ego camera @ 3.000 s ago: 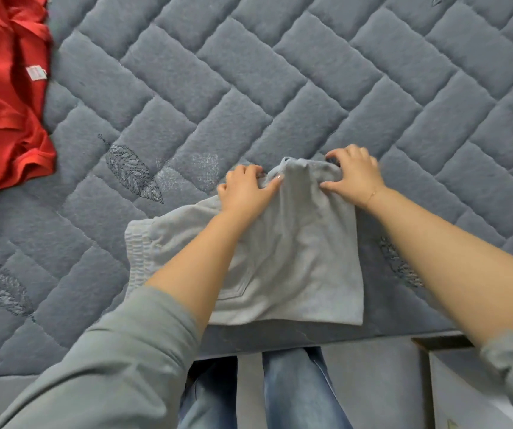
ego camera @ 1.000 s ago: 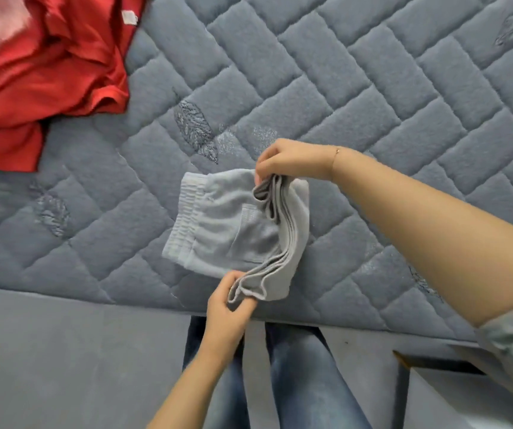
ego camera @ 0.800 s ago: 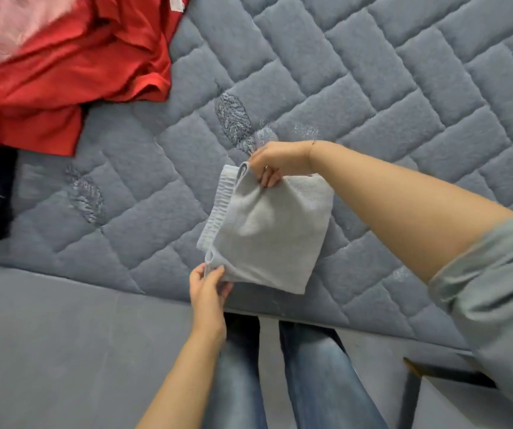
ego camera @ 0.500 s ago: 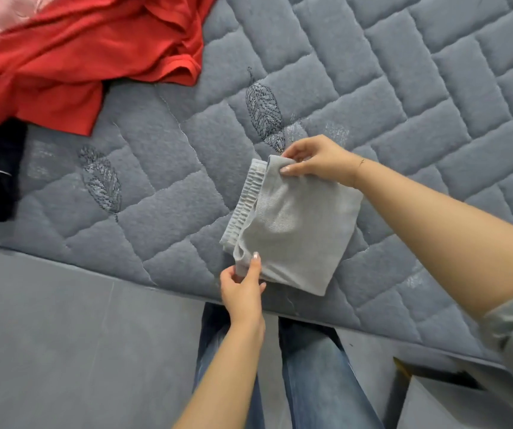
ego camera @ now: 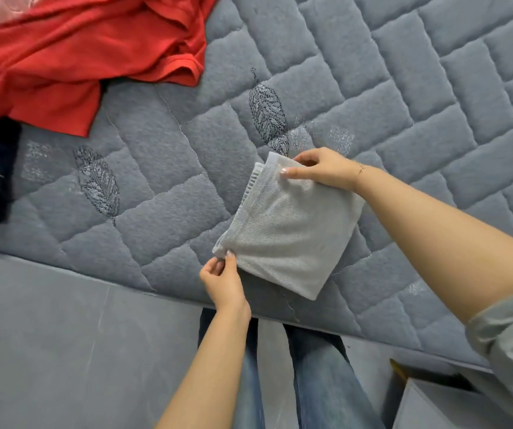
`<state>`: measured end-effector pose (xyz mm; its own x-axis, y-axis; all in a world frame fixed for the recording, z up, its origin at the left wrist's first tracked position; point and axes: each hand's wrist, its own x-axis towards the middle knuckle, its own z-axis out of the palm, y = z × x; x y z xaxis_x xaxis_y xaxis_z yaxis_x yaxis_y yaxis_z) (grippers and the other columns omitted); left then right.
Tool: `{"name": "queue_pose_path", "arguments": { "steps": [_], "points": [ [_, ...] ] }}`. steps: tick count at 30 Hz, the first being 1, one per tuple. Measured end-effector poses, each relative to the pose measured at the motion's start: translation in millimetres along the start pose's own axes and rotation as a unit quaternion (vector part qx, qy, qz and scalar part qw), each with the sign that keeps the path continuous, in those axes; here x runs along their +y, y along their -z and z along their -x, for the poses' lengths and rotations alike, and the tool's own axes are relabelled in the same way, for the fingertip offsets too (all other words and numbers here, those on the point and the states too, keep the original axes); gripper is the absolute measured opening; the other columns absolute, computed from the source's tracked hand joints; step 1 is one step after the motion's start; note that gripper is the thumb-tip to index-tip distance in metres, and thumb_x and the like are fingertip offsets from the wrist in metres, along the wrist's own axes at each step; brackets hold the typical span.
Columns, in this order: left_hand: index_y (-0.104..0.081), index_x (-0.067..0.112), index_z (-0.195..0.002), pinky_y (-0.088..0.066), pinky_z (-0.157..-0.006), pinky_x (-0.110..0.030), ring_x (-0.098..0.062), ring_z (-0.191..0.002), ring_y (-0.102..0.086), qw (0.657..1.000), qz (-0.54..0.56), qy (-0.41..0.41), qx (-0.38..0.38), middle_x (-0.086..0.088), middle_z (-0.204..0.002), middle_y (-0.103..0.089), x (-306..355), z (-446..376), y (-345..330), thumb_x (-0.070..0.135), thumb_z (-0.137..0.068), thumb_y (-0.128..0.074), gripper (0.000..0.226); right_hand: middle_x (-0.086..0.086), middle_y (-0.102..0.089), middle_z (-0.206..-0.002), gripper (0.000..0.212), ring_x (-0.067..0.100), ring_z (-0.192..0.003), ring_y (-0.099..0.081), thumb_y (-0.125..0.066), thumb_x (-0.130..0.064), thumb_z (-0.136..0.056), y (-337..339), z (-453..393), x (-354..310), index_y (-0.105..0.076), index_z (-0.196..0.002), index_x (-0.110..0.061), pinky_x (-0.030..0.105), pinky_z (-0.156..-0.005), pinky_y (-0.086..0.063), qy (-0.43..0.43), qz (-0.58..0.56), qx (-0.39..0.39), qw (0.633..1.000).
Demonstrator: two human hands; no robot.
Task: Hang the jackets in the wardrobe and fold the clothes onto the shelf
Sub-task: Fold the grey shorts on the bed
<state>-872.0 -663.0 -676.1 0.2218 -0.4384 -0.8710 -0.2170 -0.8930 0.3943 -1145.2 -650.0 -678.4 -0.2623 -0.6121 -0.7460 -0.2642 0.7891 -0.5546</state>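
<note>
Holding, head view: our left hand (ego camera: 222, 281) pinches the near corner of the folded grey garment (ego camera: 286, 230); our right hand (ego camera: 321, 168) grips its far corner, thumb on top; garment lies near the quilted mattress (ego camera: 434, 88) edge; red garment (ego camera: 72, 57) well apart.

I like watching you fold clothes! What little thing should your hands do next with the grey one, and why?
Probably lift the grey folded garment off the quilted bed to carry it to the shelf. It already looks folded into a neat square, the right hand pinches its top corner and the left hand pinches its lower corner, so both hands seem ready to pick it up.
</note>
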Motion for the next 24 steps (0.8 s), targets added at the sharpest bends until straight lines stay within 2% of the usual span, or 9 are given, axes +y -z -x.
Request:
{"name": "queue_pose_path", "arguments": {
  "steps": [3, 6, 8, 10, 13, 18, 22, 24],
  "points": [
    [-0.053, 0.019, -0.128, -0.047, -0.102, -0.036, -0.014, -0.113, -0.061, 0.986, 0.09, 0.1, -0.102, 0.003, -0.123, -0.065, -17, 11, -5, 0.05, -0.085, -0.068, 0.055, -0.014, -0.071, -0.097, 0.05, 0.006, -0.089, -0.067, -0.08, -0.06, -0.065, 5, 5, 6, -0.067, -0.103, -0.03, 0.027, -0.082, -0.053, -0.006, 0.006, -0.061, 0.998],
    [-0.054, 0.027, -0.126, -0.047, -0.103, -0.036, -0.016, -0.114, -0.062, 0.976, 0.113, 0.09, -0.165, 0.004, -0.123, -0.066, -29, 17, -11, 0.061, -0.072, -0.072, 0.066, -0.016, -0.072, -0.101, 0.049, 0.0, -0.089, -0.068, -0.083, -0.055, -0.064, 0, 5, 7, -0.066, -0.104, -0.033, 0.027, -0.085, -0.055, -0.011, 0.0, -0.092, 0.996],
    [-0.056, 0.023, -0.129, -0.047, -0.103, -0.038, -0.019, -0.115, -0.064, 0.964, 0.148, 0.08, -0.208, -0.001, -0.125, -0.067, -34, 18, -15, 0.059, -0.073, -0.072, 0.068, -0.016, -0.072, -0.101, 0.045, 0.001, -0.088, -0.069, -0.081, -0.055, -0.068, -8, 8, 8, -0.065, -0.104, -0.034, 0.025, -0.082, -0.055, -0.012, -0.006, -0.094, 0.995],
    [-0.061, 0.018, -0.126, -0.052, -0.097, -0.042, -0.023, -0.111, -0.067, 0.948, 0.192, 0.088, -0.237, -0.006, -0.121, -0.07, -36, 22, -16, 0.058, -0.078, -0.07, 0.064, -0.01, -0.074, -0.1, 0.039, 0.009, -0.088, -0.072, -0.081, -0.049, -0.073, -14, 17, 11, -0.068, -0.104, -0.029, 0.03, -0.081, -0.058, -0.037, -0.059, -0.098, 0.993],
    [-0.07, 0.017, -0.114, -0.058, -0.078, -0.038, -0.024, -0.096, -0.072, 0.947, 0.225, 0.098, -0.208, -0.007, -0.11, -0.074, -40, 35, -4, 0.06, -0.072, -0.076, 0.06, 0.002, -0.075, -0.103, 0.047, 0.02, -0.092, -0.073, -0.078, -0.046, -0.077, -17, 43, 15, -0.068, -0.111, -0.017, 0.039, -0.083, -0.059, -0.086, -0.124, -0.125, 0.981],
    [-0.067, 0.023, -0.122, -0.049, -0.099, -0.042, -0.021, -0.108, -0.068, 0.965, 0.178, 0.008, -0.194, -0.002, -0.116, -0.072, -43, 84, 54, 0.065, -0.075, -0.07, 0.064, 0.005, -0.076, -0.099, 0.049, 0.021, -0.089, -0.074, -0.074, -0.049, -0.08, -22, 100, -10, -0.069, -0.11, -0.011, 0.031, -0.066, -0.059, -0.09, -0.147, -0.173, 0.97],
    [-0.07, 0.023, -0.12, -0.051, -0.096, -0.04, -0.02, -0.11, -0.067, 0.95, 0.261, -0.039, -0.166, -0.002, -0.117, -0.071, -37, 138, 124, 0.061, -0.079, -0.068, 0.056, 0.01, -0.068, -0.122, 0.058, 0.025, -0.113, -0.066, -0.08, -0.039, -0.077, -40, 150, -65, -0.064, -0.124, -0.011, 0.033, -0.082, -0.057, -0.05, -0.187, -0.301, 0.934],
    [-0.074, 0.023, -0.114, -0.055, -0.089, -0.038, -0.02, -0.109, -0.068, 0.932, 0.318, -0.06, -0.162, -0.003, -0.118, -0.071, -35, 161, 168, 0.057, -0.079, -0.069, 0.049, 0.011, -0.064, -0.128, 0.058, 0.027, -0.117, -0.062, -0.081, -0.033, -0.077, -56, 178, -104, -0.062, -0.127, -0.012, 0.034, -0.086, -0.055, -0.021, -0.181, -0.357, 0.916]
  ]
}}
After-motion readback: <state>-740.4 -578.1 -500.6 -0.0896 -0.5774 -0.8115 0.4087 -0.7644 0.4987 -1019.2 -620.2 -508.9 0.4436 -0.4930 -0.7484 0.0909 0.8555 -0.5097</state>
